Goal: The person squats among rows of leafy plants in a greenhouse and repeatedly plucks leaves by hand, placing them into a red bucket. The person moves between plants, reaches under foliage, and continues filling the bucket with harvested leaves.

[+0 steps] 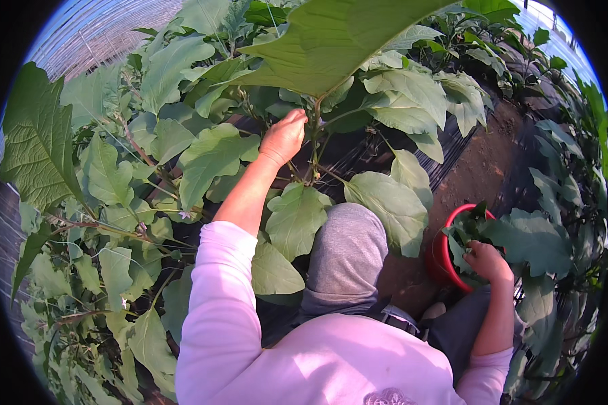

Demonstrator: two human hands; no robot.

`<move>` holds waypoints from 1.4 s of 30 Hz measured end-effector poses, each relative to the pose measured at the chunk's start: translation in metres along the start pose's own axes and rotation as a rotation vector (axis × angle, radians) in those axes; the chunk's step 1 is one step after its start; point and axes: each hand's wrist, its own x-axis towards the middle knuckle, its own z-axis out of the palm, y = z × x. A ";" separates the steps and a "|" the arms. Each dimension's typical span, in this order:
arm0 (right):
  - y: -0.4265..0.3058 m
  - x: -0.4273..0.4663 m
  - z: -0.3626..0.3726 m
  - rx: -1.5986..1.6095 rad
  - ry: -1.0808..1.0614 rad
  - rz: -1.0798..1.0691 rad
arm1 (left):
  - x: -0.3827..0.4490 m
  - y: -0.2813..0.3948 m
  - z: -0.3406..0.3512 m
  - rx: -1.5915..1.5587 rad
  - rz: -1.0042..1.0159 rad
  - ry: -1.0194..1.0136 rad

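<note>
My left hand (285, 137) reaches in among the leaves of an eggplant plant, right beside its upright stem (314, 139). Its fingers are curled, and whether they grip anything is hidden. A large leaf (329, 45) spreads above that hand, close to the camera. Low on the right, my right hand (488, 259) is at the mouth of a red bucket (438, 260). Picked green leaves (463, 228) lie inside the bucket. My right fingertips are bent down against these leaves; I cannot tell if they hold one.
Eggplant foliage with strings (126, 147) and small pale purple flowers (184, 214) crowds the left. Black plastic mulch (448, 147) borders a bare soil path (491, 152). Another plant row (557, 187) lines the right. My knee (349, 248) is close to the lower leaves.
</note>
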 end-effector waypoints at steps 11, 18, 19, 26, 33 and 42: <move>0.002 -0.009 -0.007 -0.003 -0.011 0.046 | 0.002 -0.015 0.014 0.293 -0.043 -0.189; -0.004 -0.007 -0.009 0.023 -0.015 0.031 | -0.011 -0.030 0.031 0.084 -0.115 0.063; -0.005 -0.009 -0.007 0.028 -0.021 0.016 | -0.013 -0.042 0.030 -0.180 -0.332 0.103; 0.003 -0.011 -0.009 -0.021 -0.011 0.059 | 0.022 0.005 -0.014 0.070 -0.290 -0.128; 0.008 -0.007 -0.001 -0.014 0.031 -0.024 | 0.037 -0.004 -0.020 0.382 0.215 -0.337; -0.001 -0.017 -0.008 -0.031 0.036 0.024 | 0.071 -0.001 -0.008 0.667 0.171 -0.615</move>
